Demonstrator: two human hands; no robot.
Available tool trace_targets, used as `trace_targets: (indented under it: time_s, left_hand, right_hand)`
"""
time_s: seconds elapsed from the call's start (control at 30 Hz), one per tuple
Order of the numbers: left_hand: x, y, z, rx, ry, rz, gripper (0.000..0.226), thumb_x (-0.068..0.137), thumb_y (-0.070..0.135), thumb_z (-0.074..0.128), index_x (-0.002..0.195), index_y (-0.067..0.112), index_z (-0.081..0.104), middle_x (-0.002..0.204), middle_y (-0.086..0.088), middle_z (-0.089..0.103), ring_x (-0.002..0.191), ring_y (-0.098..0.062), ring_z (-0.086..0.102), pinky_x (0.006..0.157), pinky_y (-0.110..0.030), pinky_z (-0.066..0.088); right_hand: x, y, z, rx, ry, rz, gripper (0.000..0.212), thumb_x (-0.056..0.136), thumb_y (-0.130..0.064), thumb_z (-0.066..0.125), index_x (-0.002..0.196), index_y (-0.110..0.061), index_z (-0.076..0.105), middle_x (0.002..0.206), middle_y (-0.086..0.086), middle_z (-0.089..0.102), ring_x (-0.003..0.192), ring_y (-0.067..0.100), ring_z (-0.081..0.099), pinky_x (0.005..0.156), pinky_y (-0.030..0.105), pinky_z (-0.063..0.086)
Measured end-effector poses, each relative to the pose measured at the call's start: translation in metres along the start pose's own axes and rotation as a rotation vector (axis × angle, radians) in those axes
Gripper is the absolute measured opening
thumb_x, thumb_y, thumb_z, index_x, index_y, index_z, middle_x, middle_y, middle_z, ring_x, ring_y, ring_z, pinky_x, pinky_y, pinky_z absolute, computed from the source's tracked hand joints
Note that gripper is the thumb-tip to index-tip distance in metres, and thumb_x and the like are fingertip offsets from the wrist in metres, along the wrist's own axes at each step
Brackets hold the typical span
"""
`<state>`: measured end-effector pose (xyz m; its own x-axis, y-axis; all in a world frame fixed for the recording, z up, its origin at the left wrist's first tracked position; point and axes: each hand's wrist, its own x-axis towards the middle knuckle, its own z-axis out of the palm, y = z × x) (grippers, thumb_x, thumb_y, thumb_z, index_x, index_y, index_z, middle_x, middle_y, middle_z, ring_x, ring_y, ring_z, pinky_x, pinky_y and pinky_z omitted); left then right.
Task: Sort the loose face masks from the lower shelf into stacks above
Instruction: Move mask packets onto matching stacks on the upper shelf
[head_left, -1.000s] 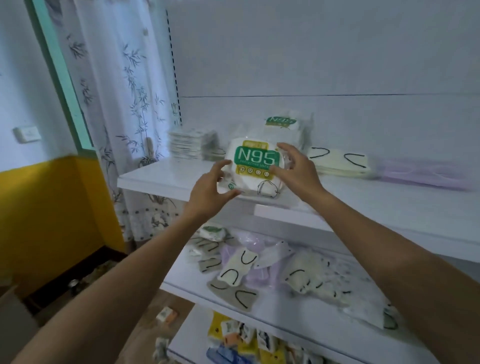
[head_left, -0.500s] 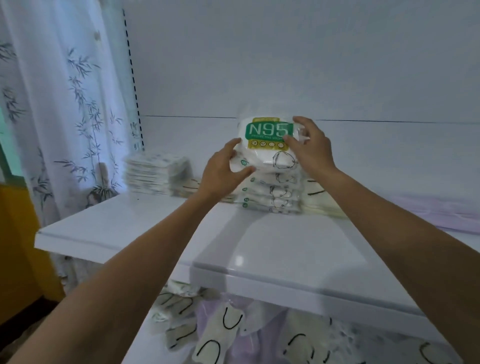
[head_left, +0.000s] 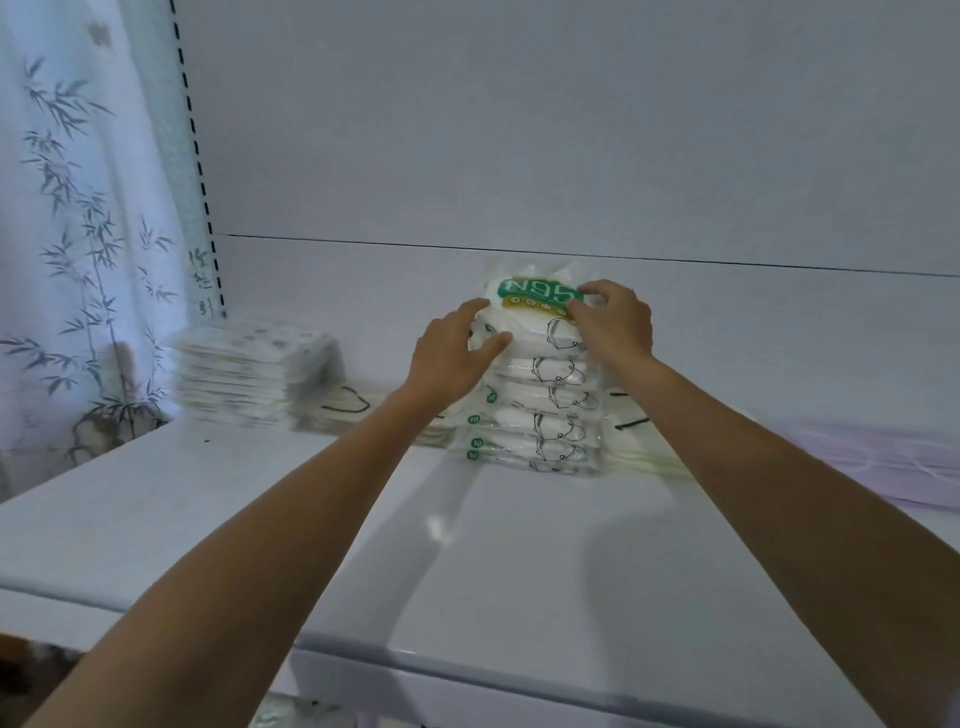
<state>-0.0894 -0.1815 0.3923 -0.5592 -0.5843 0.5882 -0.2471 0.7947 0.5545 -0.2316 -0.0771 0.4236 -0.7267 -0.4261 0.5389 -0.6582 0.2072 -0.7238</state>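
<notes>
Green and mustard-yellow print marks the top N95 pack (head_left: 535, 304): white letters "N95" on a green band, seen from here upside down and partly under my fingers, with a row of small round icons on the yellow strip below it that I cannot read. The pack is clear plastic over folded white masks, and a black line drawing of a mask shows on its front edge. It lies on top of the stack of N95 packs (head_left: 537, 415) at the back of the upper shelf (head_left: 467, 561), against the white back panel. Each pack beneath shows the same mask drawing and a small green circle with "10" at its left end.

My left hand (head_left: 452, 358) presses the left side of the top pack, thumb on its front edge, fingers curled round the end. My right hand (head_left: 613, 322) lies over the right part of the label, fingers bent down onto it; both hands are closed on this pack.

To the left stands a lower white stack of wrapped masks (head_left: 244, 374), blurred, with a cream mask with black ear loops (head_left: 343, 410) beside it. Right of the N95 stack lie more cream masks (head_left: 639, 441), and further right some pale lilac masks (head_left: 883, 462). A curtain with grey bamboo print (head_left: 78, 234) hangs at far left
</notes>
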Motion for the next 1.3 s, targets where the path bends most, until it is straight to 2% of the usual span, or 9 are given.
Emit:
trace_targets:
  time_s: [0.1, 0.2, 0.33, 0.5, 0.63, 0.87, 0.93, 1.07, 1.3]
  left_hand:
    - [0.002, -0.001, 0.002, 0.086, -0.017, -0.037, 0.052, 0.091, 0.048, 0.049, 0.138, 0.026, 0.04, 0.128, -0.015, 0.051, 0.122, -0.032, 0.039, 0.101, -0.04, 0.034]
    - [0.002, 0.002, -0.005, 0.104, 0.007, -0.027, 0.056, 0.089, 0.05, 0.051, 0.139, 0.027, 0.038, 0.132, -0.015, 0.046, 0.124, -0.032, 0.036, 0.102, -0.039, 0.031]
    - [-0.01, 0.002, -0.02, 0.036, 0.09, -0.011, 0.058, 0.088, 0.046, 0.055, 0.14, 0.024, 0.038, 0.134, -0.014, 0.044, 0.125, -0.029, 0.037, 0.105, -0.04, 0.031]
    - [-0.058, 0.004, -0.034, 0.043, 0.08, -0.008, 0.051, 0.09, 0.031, 0.057, 0.138, 0.022, 0.042, 0.133, -0.014, 0.044, 0.125, -0.028, 0.039, 0.102, -0.034, 0.033]
    - [-0.116, 0.019, -0.04, 0.027, 0.044, 0.038, 0.048, 0.089, 0.02, 0.056, 0.135, 0.019, 0.045, 0.132, -0.015, 0.045, 0.123, -0.027, 0.041, 0.099, -0.03, 0.033]
    - [-0.227, 0.049, -0.044, 0.036, -0.018, 0.119, 0.043, 0.084, 0.012, 0.057, 0.128, 0.016, 0.053, 0.122, -0.011, 0.05, 0.111, -0.025, 0.05, 0.088, -0.025, 0.035]
    - [-0.256, 0.06, -0.038, -0.013, -0.034, 0.108, 0.041, 0.084, 0.011, 0.057, 0.124, 0.014, 0.056, 0.121, -0.013, 0.051, 0.109, -0.026, 0.052, 0.088, -0.027, 0.038]
    - [-0.311, 0.081, -0.013, -0.09, -0.115, 0.168, 0.035, 0.082, 0.006, 0.058, 0.116, 0.009, 0.061, 0.111, -0.015, 0.053, 0.1, -0.028, 0.055, 0.084, -0.031, 0.042]
    - [-0.369, 0.083, 0.03, -0.078, -0.134, 0.084, 0.026, 0.083, 0.003, 0.055, 0.106, 0.008, 0.066, 0.108, -0.012, 0.054, 0.096, -0.025, 0.056, 0.08, -0.029, 0.042]
  right_hand:
    - [-0.002, 0.004, 0.002, -0.002, -0.084, 0.064, 0.039, 0.086, -0.046, 0.049, 0.12, -0.03, 0.06, 0.124, 0.001, 0.059, 0.117, 0.024, 0.051, 0.101, 0.045, 0.04]
    - [-0.005, 0.004, -0.003, 0.029, -0.158, 0.104, 0.063, 0.075, -0.067, 0.039, 0.128, -0.036, 0.052, 0.136, 0.002, 0.05, 0.129, 0.027, 0.04, 0.108, 0.05, 0.031]
    - [-0.015, 0.003, -0.017, 0.016, -0.031, 0.02, 0.05, 0.092, -0.046, 0.045, 0.139, -0.03, 0.042, 0.144, 0.007, 0.039, 0.135, 0.026, 0.031, 0.111, 0.047, 0.026]
    - [-0.069, 0.007, -0.03, -0.192, 0.115, -0.133, 0.051, 0.094, -0.033, 0.047, 0.143, -0.022, 0.036, 0.147, 0.008, 0.034, 0.134, 0.026, 0.029, 0.109, 0.044, 0.026]
    - [-0.119, 0.005, -0.052, -0.255, 0.084, -0.111, 0.058, 0.093, -0.027, 0.049, 0.147, -0.018, 0.027, 0.15, 0.007, 0.03, 0.135, 0.026, 0.027, 0.107, 0.042, 0.025]
    - [-0.221, 0.012, -0.102, -0.333, 0.005, -0.052, 0.06, 0.091, -0.025, 0.052, 0.146, -0.018, 0.028, 0.147, 0.009, 0.034, 0.134, 0.028, 0.028, 0.107, 0.043, 0.028]
    - [-0.248, 0.019, -0.119, -0.346, 0.012, -0.065, 0.056, 0.089, -0.023, 0.054, 0.141, -0.017, 0.037, 0.14, 0.01, 0.042, 0.128, 0.027, 0.037, 0.103, 0.04, 0.034]
    - [-0.283, 0.038, -0.16, -0.364, 0.019, 0.036, 0.032, 0.088, -0.019, 0.056, 0.119, -0.011, 0.051, 0.116, 0.009, 0.055, 0.101, 0.022, 0.053, 0.076, 0.028, 0.037]
    - [-0.32, 0.085, -0.206, -0.48, 0.003, 0.107, 0.015, 0.086, -0.011, 0.051, 0.1, -0.006, 0.054, 0.098, 0.009, 0.059, 0.084, 0.024, 0.054, 0.071, 0.034, 0.044]
